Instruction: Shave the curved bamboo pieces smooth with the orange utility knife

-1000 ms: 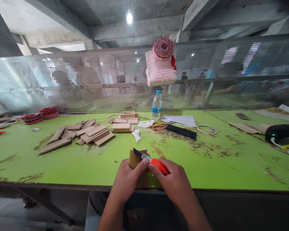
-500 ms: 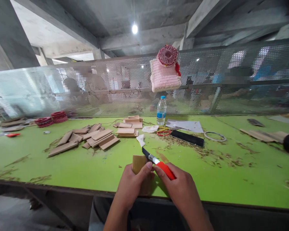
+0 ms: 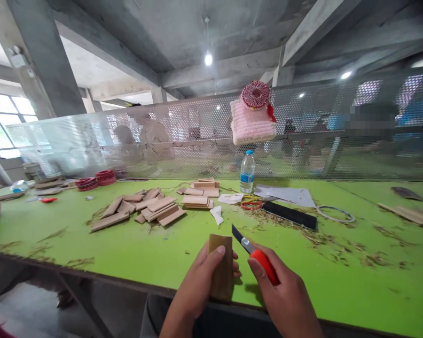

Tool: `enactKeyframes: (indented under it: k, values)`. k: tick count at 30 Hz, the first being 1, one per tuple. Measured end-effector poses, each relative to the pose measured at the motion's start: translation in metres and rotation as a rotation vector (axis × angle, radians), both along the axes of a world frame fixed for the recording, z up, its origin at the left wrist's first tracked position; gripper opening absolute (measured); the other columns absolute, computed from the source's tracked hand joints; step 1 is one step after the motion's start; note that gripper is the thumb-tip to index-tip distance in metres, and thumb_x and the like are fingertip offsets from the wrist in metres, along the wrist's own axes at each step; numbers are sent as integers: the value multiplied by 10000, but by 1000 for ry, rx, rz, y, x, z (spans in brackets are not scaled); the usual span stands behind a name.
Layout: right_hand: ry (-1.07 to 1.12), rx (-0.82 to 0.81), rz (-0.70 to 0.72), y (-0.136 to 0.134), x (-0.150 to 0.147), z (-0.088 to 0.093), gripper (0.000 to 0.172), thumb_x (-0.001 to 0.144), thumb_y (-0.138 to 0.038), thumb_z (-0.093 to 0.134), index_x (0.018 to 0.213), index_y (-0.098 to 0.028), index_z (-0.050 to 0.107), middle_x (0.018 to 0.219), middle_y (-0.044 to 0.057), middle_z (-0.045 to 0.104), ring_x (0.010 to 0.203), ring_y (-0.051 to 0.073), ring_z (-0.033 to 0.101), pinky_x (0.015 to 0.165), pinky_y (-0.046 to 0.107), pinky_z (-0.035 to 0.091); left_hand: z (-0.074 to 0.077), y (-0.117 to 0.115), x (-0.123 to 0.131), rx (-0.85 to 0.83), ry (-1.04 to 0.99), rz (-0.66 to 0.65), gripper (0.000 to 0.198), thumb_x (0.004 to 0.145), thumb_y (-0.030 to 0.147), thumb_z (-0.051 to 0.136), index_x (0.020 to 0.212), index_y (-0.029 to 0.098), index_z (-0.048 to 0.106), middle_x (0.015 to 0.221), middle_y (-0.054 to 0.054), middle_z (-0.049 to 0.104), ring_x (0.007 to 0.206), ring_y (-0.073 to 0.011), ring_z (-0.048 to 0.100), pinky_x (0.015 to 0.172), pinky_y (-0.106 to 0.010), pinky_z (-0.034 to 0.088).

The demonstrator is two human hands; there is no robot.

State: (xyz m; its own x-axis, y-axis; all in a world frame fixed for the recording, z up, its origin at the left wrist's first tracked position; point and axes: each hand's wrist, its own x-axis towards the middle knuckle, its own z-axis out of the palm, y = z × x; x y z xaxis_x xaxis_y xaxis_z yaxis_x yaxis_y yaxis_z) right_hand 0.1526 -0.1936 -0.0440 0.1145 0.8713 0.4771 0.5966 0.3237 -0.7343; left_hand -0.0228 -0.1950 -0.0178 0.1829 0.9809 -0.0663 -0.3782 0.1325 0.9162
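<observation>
Pointing lengthwise away, brown strip (image 3: 221, 279), knife (image 3: 260, 261) slanting forward-left

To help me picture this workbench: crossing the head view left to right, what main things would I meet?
Two round dark pink bundles, brown slightly curved slat, dark-bladed red-handled knife, thin white ring, long flat tan strips.

L hand (image 3: 201, 277) partly hidden behind brown strip (image 3: 223, 279); ppl (image 3: 124, 135) beyond mesh (image 3: 197, 162) blurred.

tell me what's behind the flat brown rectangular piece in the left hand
Fingertips of the left hand show past the right edge of the brown piece, with bright green tabletop beyond. The rest of those fingers is covered.
</observation>
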Motion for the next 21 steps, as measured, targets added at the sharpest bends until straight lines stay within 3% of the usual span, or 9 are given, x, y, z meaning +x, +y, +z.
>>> enactKeyframes:
  k: [2, 6, 11, 13, 17, 21]
  values:
    - [18, -37, 19, 2, 1, 6, 478, 903, -644, 491, 1061, -236, 684, 932, 55, 755, 774, 221, 682, 677, 275, 514, -2, 1, 0, -20, -29, -3, 430, 867, 486, 665, 1112, 134, 632, 996, -113, 696, 836, -206, 664, 784, -342, 531]
    - [-102, -73, 239, 17, 8, 37, 415, 934, -612, 463, 972, -239, 641, 776, 9, 711, 648, 178, 630, 607, 251, 478, -4, 1, 0, -6, -4, -7, 460, 885, 500, 643, 1153, 126, 638, 1025, -131, 698, 876, -215, 666, 822, -350, 532]
    - [-423, -17, 394, 54, 18, 73, 352, 977, -550, 420, 890, -230, 537, 765, 10, 662, 662, 177, 586, 619, 269, 404, 12, 13, 4, 10, 19, 1, 474, 816, 487, 734, 1139, 150, 651, 1036, -119, 697, 933, -216, 654, 853, -349, 530]
    - [-497, 13, 438, 68, 20, 75, 340, 977, -544, 425, 896, -228, 521, 769, 15, 653, 673, 182, 583, 616, 271, 378, 24, 26, 7, 2, 23, -53, 511, 726, 455, 822, 1101, 148, 660, 998, -107, 695, 889, -213, 655, 830, -364, 540]
    - [-470, 104, 353, 84, 25, 64, 327, 982, -529, 414, 867, -232, 490, 760, 11, 642, 656, 174, 569, 599, 268, 335, 46, 59, 12, 49, 82, -191, 491, 663, 470, 868, 955, 115, 693, 897, -86, 673, 777, -165, 626, 837, -393, 538]
    - [-491, 153, 202, 87, 32, 55, 385, 962, -579, 421, 796, -236, 468, 685, -4, 603, 604, 170, 529, 579, 272, 291, 49, 89, 13, 141, 171, -324, 551, 591, 501, 903, 918, 102, 710, 888, -91, 672, 747, -157, 612, 829, -389, 522]
